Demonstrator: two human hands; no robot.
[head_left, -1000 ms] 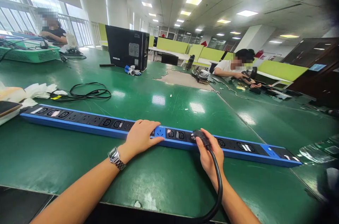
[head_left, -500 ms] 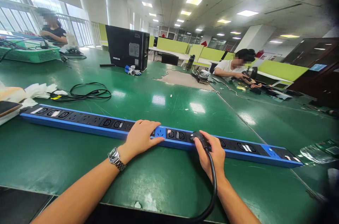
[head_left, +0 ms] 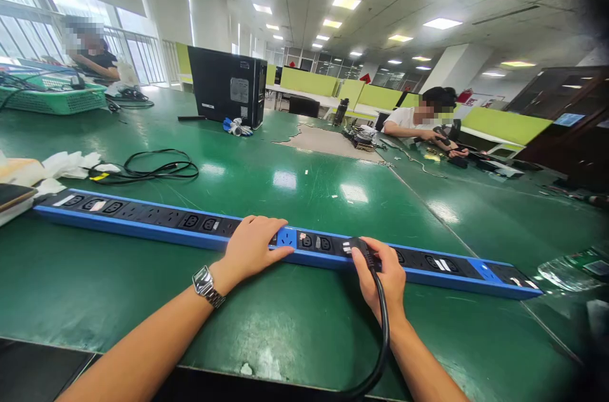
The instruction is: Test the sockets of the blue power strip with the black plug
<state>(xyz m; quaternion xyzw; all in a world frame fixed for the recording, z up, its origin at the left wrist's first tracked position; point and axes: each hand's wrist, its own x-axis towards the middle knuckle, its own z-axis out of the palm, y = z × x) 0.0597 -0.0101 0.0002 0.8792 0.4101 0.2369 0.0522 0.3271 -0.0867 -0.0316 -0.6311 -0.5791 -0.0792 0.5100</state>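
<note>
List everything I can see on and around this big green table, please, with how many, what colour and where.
power strip: 1, blue and black, lying across the near table
plug: 1, black, at the strip, in the right hand
cable: 1, black, running from the plug off the near edge
coiled cord: 1, black, left of middle
computer tower: 1, black, far middle
basket: 1, green, far left
table: 1, green
seated people: 2, one far left, one far right
wristwatch: 1, silver, left wrist
left hand: flat on the strip
right hand: gripping the plug
</note>
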